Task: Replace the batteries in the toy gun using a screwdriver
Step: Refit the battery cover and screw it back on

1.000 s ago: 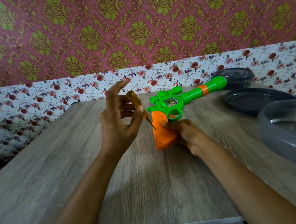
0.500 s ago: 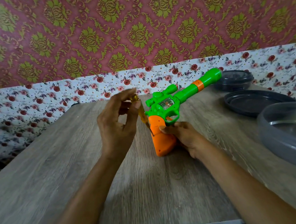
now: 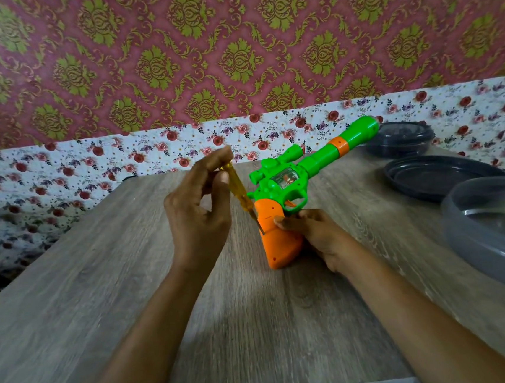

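A green toy gun [image 3: 293, 176] with an orange grip stands butt-down on the wooden table [image 3: 101, 298], its barrel slanting up to the right. My right hand [image 3: 317, 234] grips the orange handle from the right side. My left hand [image 3: 199, 208] pinches a small screwdriver [image 3: 238, 189] with a clear yellow handle, between thumb and fingers. The screwdriver slants down to the right, and its metal tip meets the left edge of the orange grip.
A dark round lid [image 3: 437, 175] lies flat on the table at the right. Behind it stands a dark lidded container [image 3: 400, 138]. A large translucent grey bowl [image 3: 495, 229] sits at the right edge. Patterned wallpaper rises behind the table.
My left hand has closed its raised fingers onto the screwdriver and set it steeper, tip against the grip. The gun's barrel has tilted further upward.
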Demonstrator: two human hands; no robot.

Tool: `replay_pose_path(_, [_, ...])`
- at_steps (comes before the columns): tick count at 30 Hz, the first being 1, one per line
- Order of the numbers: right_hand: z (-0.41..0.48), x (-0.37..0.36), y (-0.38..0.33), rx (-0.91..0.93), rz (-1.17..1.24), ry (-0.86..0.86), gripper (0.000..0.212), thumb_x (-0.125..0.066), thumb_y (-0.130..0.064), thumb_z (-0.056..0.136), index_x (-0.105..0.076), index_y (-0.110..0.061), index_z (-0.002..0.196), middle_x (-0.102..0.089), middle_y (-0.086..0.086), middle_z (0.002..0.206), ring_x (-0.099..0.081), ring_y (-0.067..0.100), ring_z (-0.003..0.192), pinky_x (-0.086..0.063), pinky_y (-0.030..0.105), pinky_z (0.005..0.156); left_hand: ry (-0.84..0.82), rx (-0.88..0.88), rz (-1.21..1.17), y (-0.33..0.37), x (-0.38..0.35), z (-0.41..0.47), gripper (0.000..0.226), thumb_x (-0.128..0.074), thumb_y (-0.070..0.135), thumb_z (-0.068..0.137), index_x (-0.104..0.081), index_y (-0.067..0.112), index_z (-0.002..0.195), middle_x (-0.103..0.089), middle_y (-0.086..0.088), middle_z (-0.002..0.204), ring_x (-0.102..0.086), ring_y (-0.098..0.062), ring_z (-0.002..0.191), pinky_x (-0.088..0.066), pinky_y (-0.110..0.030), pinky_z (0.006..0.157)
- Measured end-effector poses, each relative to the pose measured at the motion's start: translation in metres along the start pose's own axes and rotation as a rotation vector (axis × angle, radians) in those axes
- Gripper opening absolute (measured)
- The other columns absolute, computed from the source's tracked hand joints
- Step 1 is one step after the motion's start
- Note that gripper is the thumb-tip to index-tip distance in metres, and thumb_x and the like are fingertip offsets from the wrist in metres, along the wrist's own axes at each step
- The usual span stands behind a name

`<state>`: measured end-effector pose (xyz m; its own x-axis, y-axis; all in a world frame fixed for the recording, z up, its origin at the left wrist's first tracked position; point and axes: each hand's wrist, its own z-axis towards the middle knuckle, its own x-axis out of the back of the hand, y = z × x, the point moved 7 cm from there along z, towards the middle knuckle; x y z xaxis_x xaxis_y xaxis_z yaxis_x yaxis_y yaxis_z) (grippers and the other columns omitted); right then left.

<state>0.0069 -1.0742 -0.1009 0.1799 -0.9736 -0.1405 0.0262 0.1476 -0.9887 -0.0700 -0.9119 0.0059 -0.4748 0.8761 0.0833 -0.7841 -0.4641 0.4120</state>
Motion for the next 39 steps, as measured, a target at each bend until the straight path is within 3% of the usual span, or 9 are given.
replay_pose_path(4, [0.000,-0.001,0.000,0.004,0.016,-0.010,0.013,-0.062,-0.005,0.082,-0.065,-0.016,0.075,-0.068,-0.008,0.058,-0.061,0.004,0.058,-0.048,0.028,0.069,-0.022,-0.036,-0.022,0.006,-0.001,0.001,0.023,-0.050,0.014,0.091,-0.063,0.017,0.110,-0.066,0.001,0.107,-0.064,-0.010,0.103,-0.052,-0.023,0.085])
replay_pose_path(7, [-0.001,0.000,-0.001,-0.006,-0.002,0.002,0.014,-0.063,-0.006,0.082,-0.064,-0.016,0.072,-0.067,-0.009,0.056,-0.061,0.004,0.059,-0.048,0.027,0.067,-0.020,-0.047,-0.010,0.007,-0.002,0.002,0.017,-0.061,0.009,0.088,-0.064,0.015,0.104,-0.058,0.002,0.102,-0.059,0.001,0.092,-0.048,-0.012,0.074])
replay_pose_path(13, [-0.001,0.000,-0.001,-0.017,-0.004,0.021,0.015,-0.064,-0.006,0.081,-0.062,-0.016,0.070,-0.065,-0.010,0.054,-0.059,0.007,0.061,-0.046,0.023,0.062,-0.042,-0.027,0.025,0.000,-0.004,0.000,0.031,-0.051,0.006,0.093,-0.056,0.014,0.123,-0.064,0.009,0.110,-0.064,-0.001,0.100,-0.053,-0.019,0.083])
replay_pose_path(17, [-0.002,0.000,-0.002,0.001,-0.005,-0.003,0.016,-0.063,-0.005,0.082,-0.062,-0.017,0.071,-0.065,-0.012,0.053,-0.060,-0.002,0.053,-0.046,0.017,0.056,-0.048,-0.051,-0.002,0.004,-0.004,0.000,0.026,-0.049,0.015,0.092,-0.060,0.019,0.116,-0.066,0.000,0.110,-0.064,-0.010,0.103,-0.052,-0.021,0.085])
replay_pose_path(21, [-0.001,-0.001,-0.002,-0.001,-0.010,0.005,0.018,-0.063,-0.006,0.082,-0.060,-0.017,0.068,-0.063,-0.012,0.049,-0.058,-0.004,0.049,-0.044,0.017,0.053,-0.038,-0.040,-0.005,0.004,-0.004,0.001,0.019,-0.061,0.012,0.088,-0.061,0.021,0.105,-0.059,0.007,0.098,-0.061,-0.001,0.087,-0.050,-0.014,0.074])
replay_pose_path(28, [0.001,0.000,-0.001,-0.002,-0.005,0.018,0.013,-0.065,-0.006,0.080,-0.064,-0.016,0.071,-0.067,-0.010,0.056,-0.059,0.010,0.067,-0.046,0.026,0.067,-0.060,0.001,0.009,-0.003,-0.005,-0.001,0.031,-0.045,0.021,0.094,-0.055,0.021,0.123,-0.064,0.014,0.109,-0.067,-0.007,0.095,-0.057,-0.035,0.080])
replay_pose_path(33, [0.001,-0.001,0.000,0.004,0.017,-0.002,0.016,-0.063,-0.005,0.082,-0.063,-0.017,0.072,-0.067,-0.011,0.055,-0.061,0.001,0.057,-0.047,0.025,0.064,-0.075,-0.033,-0.002,0.005,-0.007,0.001,0.023,-0.057,0.022,0.089,-0.060,0.020,0.112,-0.061,0.007,0.101,-0.061,0.004,0.091,-0.049,-0.011,0.076])
replay_pose_path(36, [0.003,0.000,0.002,0.001,0.004,0.014,0.017,-0.064,-0.007,0.082,-0.062,-0.017,0.069,-0.065,-0.012,0.052,-0.059,0.003,0.058,-0.045,0.024,0.060,-0.045,-0.015,0.012,0.002,-0.005,0.002,0.021,-0.061,0.020,0.086,-0.060,0.025,0.107,-0.057,0.013,0.095,-0.061,-0.003,0.081,-0.049,-0.013,0.072])
replay_pose_path(39, [0.005,0.003,0.003,-0.002,0.010,0.016,0.016,-0.066,-0.008,0.081,-0.063,-0.017,0.068,-0.066,-0.010,0.056,-0.058,0.006,0.064,-0.044,0.025,0.062,-0.050,0.000,0.007,-0.003,-0.005,0.001,0.027,-0.054,0.015,0.091,-0.056,0.024,0.116,-0.063,0.011,0.104,-0.065,-0.002,0.090,-0.051,-0.016,0.079])
